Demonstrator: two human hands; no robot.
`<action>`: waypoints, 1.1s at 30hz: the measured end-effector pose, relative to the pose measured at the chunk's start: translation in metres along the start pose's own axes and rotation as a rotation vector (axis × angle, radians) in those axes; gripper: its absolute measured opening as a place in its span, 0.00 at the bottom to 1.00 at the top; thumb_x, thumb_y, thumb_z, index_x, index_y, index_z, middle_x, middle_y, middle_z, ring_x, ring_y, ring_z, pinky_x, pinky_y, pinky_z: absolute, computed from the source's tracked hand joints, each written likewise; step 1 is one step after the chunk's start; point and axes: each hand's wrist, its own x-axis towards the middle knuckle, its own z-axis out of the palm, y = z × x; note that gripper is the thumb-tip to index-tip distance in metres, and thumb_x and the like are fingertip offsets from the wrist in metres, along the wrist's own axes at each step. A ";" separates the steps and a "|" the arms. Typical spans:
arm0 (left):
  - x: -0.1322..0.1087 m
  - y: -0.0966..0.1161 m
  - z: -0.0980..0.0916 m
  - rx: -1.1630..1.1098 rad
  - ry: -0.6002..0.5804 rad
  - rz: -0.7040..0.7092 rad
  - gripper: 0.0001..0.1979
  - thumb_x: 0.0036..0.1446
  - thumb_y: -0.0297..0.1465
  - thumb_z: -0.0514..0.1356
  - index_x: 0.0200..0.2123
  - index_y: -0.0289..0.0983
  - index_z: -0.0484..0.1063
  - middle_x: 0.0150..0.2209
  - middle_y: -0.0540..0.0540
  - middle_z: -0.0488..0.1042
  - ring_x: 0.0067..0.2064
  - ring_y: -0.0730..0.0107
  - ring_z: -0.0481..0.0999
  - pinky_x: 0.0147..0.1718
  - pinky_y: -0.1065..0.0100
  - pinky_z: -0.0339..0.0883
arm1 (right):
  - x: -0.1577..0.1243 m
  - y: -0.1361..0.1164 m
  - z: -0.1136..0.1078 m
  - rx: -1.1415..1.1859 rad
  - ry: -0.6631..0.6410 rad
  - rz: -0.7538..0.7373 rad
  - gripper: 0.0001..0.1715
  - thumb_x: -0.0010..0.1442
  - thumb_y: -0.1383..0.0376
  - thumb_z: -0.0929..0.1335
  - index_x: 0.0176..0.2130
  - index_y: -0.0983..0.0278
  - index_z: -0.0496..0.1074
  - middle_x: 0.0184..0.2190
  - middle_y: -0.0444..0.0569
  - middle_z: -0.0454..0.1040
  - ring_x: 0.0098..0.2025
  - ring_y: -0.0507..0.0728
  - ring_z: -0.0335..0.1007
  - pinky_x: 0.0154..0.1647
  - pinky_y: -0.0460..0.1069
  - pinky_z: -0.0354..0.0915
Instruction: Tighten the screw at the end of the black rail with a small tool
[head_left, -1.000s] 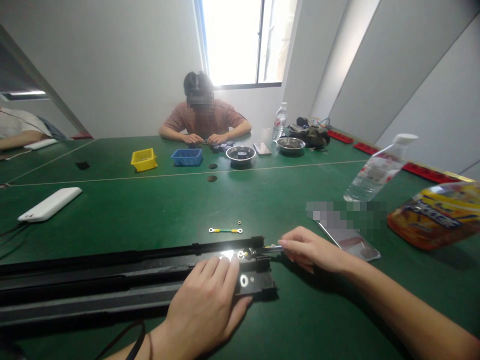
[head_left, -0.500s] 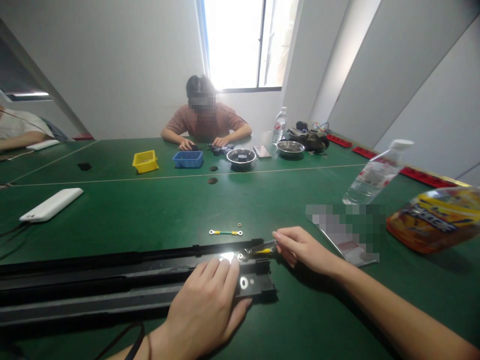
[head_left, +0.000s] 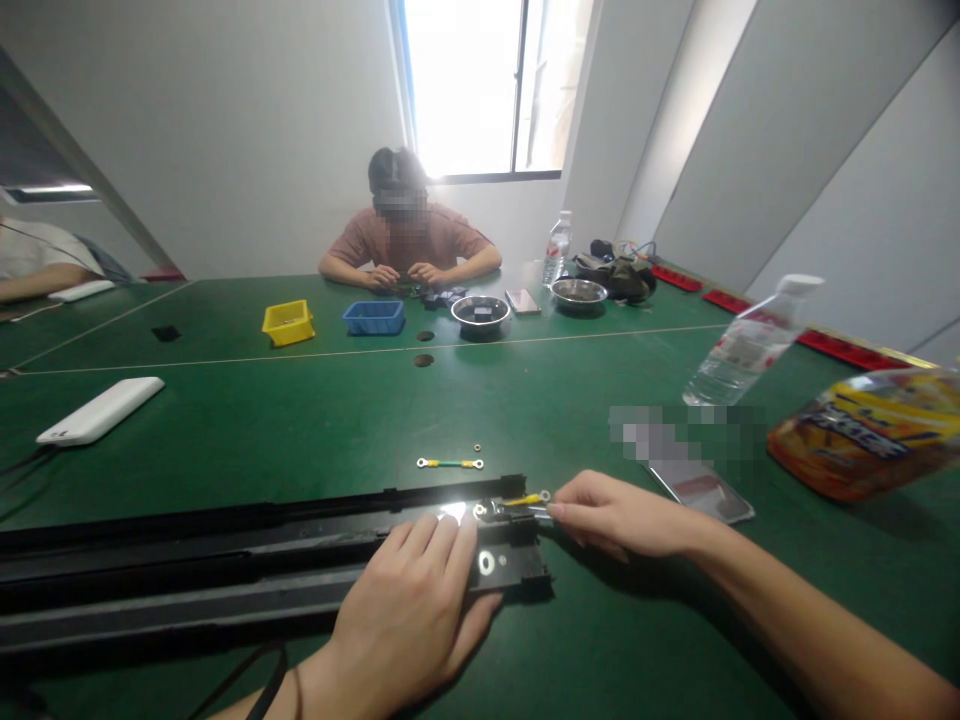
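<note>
A long black channel-shaped rail (head_left: 247, 560) lies across the near table. Over its right part rests my left hand (head_left: 420, 595), fingers on top and thumb along the near side, holding it. My right hand (head_left: 611, 512) pinches the end of a slim metal wrench (head_left: 534, 511). The wrench's head is at a small nut (head_left: 480, 511) in the rail's right end. Beside the wrench, a yellow-sleeved ring terminal (head_left: 536, 498) sticks out past the rail end. Just beyond the rail lie a green-and-yellow ground wire (head_left: 451, 463) with ring ends and a tiny brass-coloured nut (head_left: 477, 448).
To the right are a phone (head_left: 701, 480), a water bottle (head_left: 746, 345) and an orange-labelled drink bottle (head_left: 862, 435). A white power bank (head_left: 101, 411) lies left. Farther off are yellow (head_left: 289, 323) and blue bins (head_left: 374, 318), metal bowls (head_left: 481, 314) and a seated person (head_left: 409, 235).
My right hand has swung the wrench slightly toward me, and the yellow terminal now shows beyond it. My left hand stays on the rail. The person opposite has drawn their hands closer together.
</note>
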 end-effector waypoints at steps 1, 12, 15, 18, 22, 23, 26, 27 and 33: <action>0.000 0.000 0.000 -0.001 0.001 0.001 0.24 0.68 0.45 0.55 0.59 0.36 0.67 0.52 0.39 0.75 0.49 0.49 0.73 0.45 0.52 0.67 | 0.000 0.001 -0.001 0.001 -0.006 -0.001 0.29 0.69 0.46 0.63 0.27 0.64 0.66 0.16 0.39 0.60 0.15 0.47 0.55 0.14 0.42 0.49; 0.002 0.000 0.000 0.003 0.007 0.002 0.24 0.68 0.45 0.54 0.58 0.35 0.68 0.51 0.38 0.75 0.48 0.49 0.73 0.44 0.51 0.68 | 0.001 0.007 -0.008 0.049 0.013 -0.036 0.29 0.68 0.47 0.65 0.26 0.64 0.67 0.16 0.39 0.62 0.15 0.48 0.57 0.16 0.43 0.50; 0.002 0.000 0.000 0.010 0.008 0.002 0.25 0.68 0.46 0.55 0.58 0.35 0.68 0.51 0.38 0.75 0.48 0.49 0.73 0.44 0.52 0.68 | 0.006 0.011 -0.008 0.042 0.168 -0.083 0.28 0.68 0.46 0.65 0.26 0.64 0.67 0.16 0.39 0.63 0.16 0.48 0.59 0.17 0.44 0.52; 0.001 0.000 0.001 0.016 0.009 0.000 0.25 0.67 0.46 0.55 0.59 0.35 0.68 0.51 0.38 0.75 0.49 0.49 0.73 0.45 0.52 0.68 | 0.010 0.013 -0.005 0.084 0.319 -0.149 0.28 0.68 0.46 0.65 0.28 0.65 0.68 0.15 0.39 0.62 0.17 0.49 0.61 0.21 0.44 0.56; 0.002 0.000 0.002 0.017 0.011 0.005 0.26 0.67 0.46 0.56 0.60 0.35 0.67 0.52 0.37 0.75 0.49 0.48 0.73 0.45 0.52 0.68 | 0.014 0.012 -0.001 0.161 0.330 -0.206 0.29 0.69 0.44 0.64 0.28 0.64 0.68 0.15 0.38 0.61 0.18 0.50 0.60 0.22 0.45 0.56; 0.002 0.000 0.002 0.017 0.012 0.007 0.26 0.67 0.46 0.56 0.60 0.35 0.67 0.52 0.37 0.75 0.49 0.48 0.73 0.45 0.52 0.68 | 0.015 0.012 0.000 0.162 0.330 -0.214 0.30 0.69 0.44 0.64 0.27 0.64 0.67 0.15 0.38 0.61 0.18 0.50 0.60 0.23 0.45 0.56; 0.002 0.000 0.001 0.017 0.013 0.006 0.26 0.67 0.46 0.56 0.59 0.35 0.67 0.52 0.37 0.75 0.49 0.48 0.73 0.45 0.52 0.68 | 0.016 0.012 0.001 0.139 0.333 -0.212 0.30 0.70 0.44 0.63 0.27 0.64 0.68 0.16 0.39 0.62 0.19 0.50 0.60 0.23 0.45 0.56; 0.002 0.001 0.001 0.016 0.012 0.004 0.25 0.67 0.46 0.55 0.59 0.35 0.68 0.52 0.38 0.75 0.49 0.48 0.73 0.44 0.52 0.68 | 0.016 0.013 0.002 0.133 0.334 -0.210 0.31 0.70 0.44 0.63 0.27 0.64 0.68 0.16 0.39 0.62 0.19 0.50 0.60 0.23 0.45 0.56; 0.001 0.000 0.000 0.009 0.003 0.003 0.24 0.68 0.45 0.55 0.58 0.35 0.68 0.52 0.38 0.75 0.49 0.49 0.73 0.45 0.51 0.68 | 0.017 0.010 0.004 0.105 0.333 -0.203 0.31 0.69 0.44 0.63 0.28 0.64 0.68 0.16 0.39 0.62 0.20 0.50 0.60 0.24 0.45 0.56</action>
